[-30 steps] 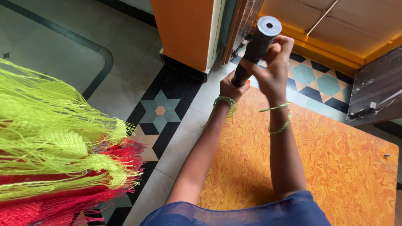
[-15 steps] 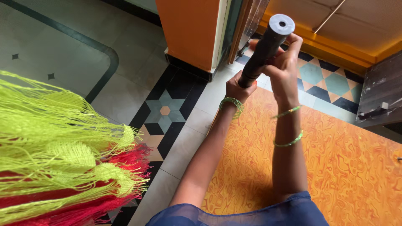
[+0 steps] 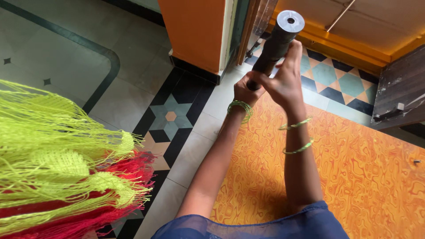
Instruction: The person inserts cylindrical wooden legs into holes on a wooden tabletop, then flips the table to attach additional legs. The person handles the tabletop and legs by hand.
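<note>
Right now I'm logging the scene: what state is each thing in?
Rod: raised, tilted, held in both hands.
Left hand: closed round the rod's lower end.
Right hand: wrapped round the rod, higher up.
Bangles: on both wrists.
Netting: yellow over red, frayed, bunched at left.
Board: orange, lying flat.

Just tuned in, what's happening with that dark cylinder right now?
A person grips a dark cylindrical rod with both hands, holding it tilted above an orange patterned board. The left hand clasps its lower end; the right hand wraps it just above. Green bangles sit on the wrists. A bundle of yellow-green and red netting hangs at the left.
</note>
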